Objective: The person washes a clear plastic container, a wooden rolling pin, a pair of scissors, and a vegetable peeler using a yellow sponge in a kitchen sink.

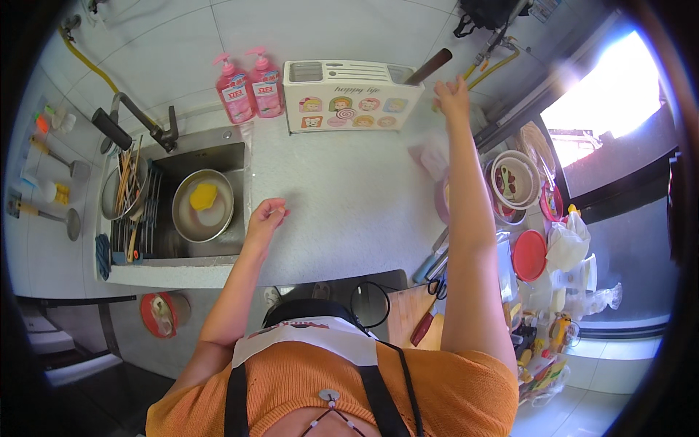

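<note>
My left hand [266, 218] hovers over the light countertop [338, 191], its fingers curled in and nothing visible in them. To its left, a steel bowl [180, 210] stands in the sink [218, 252], with a yellow cloth or sponge [203, 196] lying in cloudy liquid. My right hand [452, 99] reaches to the back right corner, beside a cream knife holder [349, 95] with cartoon pictures. A dark brown rod-like handle [431, 65] sticks out of the holder near that hand. Something yellow-green shows at its fingertips; whether it is held is unclear.
Two pink pump bottles [235, 93] stand against the wall. A dark faucet [164, 134] and a colander with chopsticks [124, 185] are at the sink. Baskets [514, 180], a red lid [529, 255], scissors [437, 287] and a red-handled knife [423, 328] on a cutting board [401, 311] lie right.
</note>
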Motion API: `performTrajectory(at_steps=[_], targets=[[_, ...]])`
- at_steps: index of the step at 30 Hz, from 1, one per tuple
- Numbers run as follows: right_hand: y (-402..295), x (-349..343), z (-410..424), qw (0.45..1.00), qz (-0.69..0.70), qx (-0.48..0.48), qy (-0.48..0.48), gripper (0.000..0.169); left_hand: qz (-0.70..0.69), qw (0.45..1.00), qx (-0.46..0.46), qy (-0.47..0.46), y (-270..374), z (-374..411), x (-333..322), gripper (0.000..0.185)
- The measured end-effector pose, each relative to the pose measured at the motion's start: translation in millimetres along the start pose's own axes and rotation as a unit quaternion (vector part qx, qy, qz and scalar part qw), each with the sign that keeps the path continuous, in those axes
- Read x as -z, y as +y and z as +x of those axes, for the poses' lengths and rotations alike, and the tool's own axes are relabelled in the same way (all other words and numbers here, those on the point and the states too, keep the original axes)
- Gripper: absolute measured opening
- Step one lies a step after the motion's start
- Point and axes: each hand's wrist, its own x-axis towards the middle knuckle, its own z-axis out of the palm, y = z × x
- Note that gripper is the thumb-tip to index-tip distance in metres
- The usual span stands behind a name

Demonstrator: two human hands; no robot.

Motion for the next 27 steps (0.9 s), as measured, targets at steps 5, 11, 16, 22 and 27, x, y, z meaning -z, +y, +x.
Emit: performTrajectory(at_steps=[5,11,16,22,27], targets=[[0,31,-88,0.989,0.050,-0.095,-0.102,0.044,0.011,0.999,0.013,-0.029,-4,-3,0,0.019],[23,48,-235,0.960,0.072,-0.236,-0.128,0.035,0.030,0.996,0.011,-0.078,-3,-10,1,0.019],[41,71,-337,0.953,0.063,-0.292,-0.057,0.034,0.048,0.989,0.043,-0.132,-6,-15,13,0.019],[46,108,-431,0.950,0.002,-0.310,0.041,0.031,0.060,0.976,0.078,-0.196,-27,-29,12,0.021],[36,127,-483,0.947,-0.042,-0.303,0.099,0.027,0.065,0.963,0.080,-0.248,-33,-45,3,0.021]])
